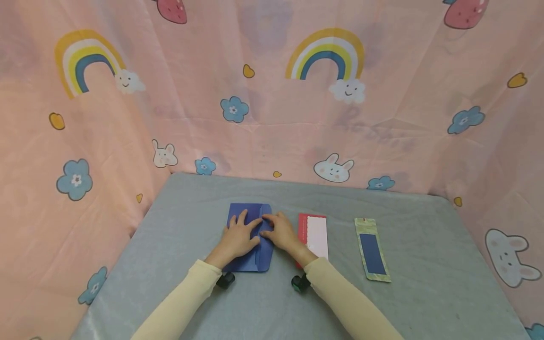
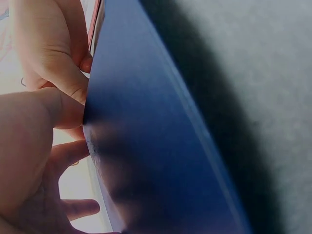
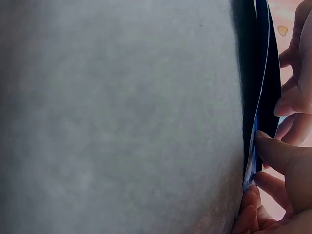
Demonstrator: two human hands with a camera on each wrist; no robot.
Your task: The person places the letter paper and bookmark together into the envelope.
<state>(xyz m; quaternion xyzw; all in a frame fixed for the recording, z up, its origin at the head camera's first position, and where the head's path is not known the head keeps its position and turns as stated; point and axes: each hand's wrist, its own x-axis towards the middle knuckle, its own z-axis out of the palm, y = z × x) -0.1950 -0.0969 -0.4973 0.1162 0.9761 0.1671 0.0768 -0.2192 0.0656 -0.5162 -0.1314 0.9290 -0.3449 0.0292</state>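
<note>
A blue envelope (image 1: pixel 244 264) lies on the grey-covered table, its flap (image 1: pixel 265 257) on the right side. My left hand (image 1: pixel 239 238) rests on the envelope with fingers spread, thumb toward the flap. At the fold, the thumb and fingertips of my right hand (image 1: pixel 284 233) touch the flap, thumb and forefinger a little apart. The left wrist view has the blue envelope (image 2: pixel 161 97) large and at a slant, both hands beyond its edge. In the right wrist view the envelope (image 3: pixel 273 63) is seen edge-on, with fingertips along its edge.
Right of the envelope lies a red card with a white panel (image 1: pixel 317 231), partly behind my right wrist. Farther right is a narrow green strip (image 1: pixel 371 252) with a dark blue rectangle. A pink printed curtain (image 1: pixel 272 141) surrounds the table's back and sides.
</note>
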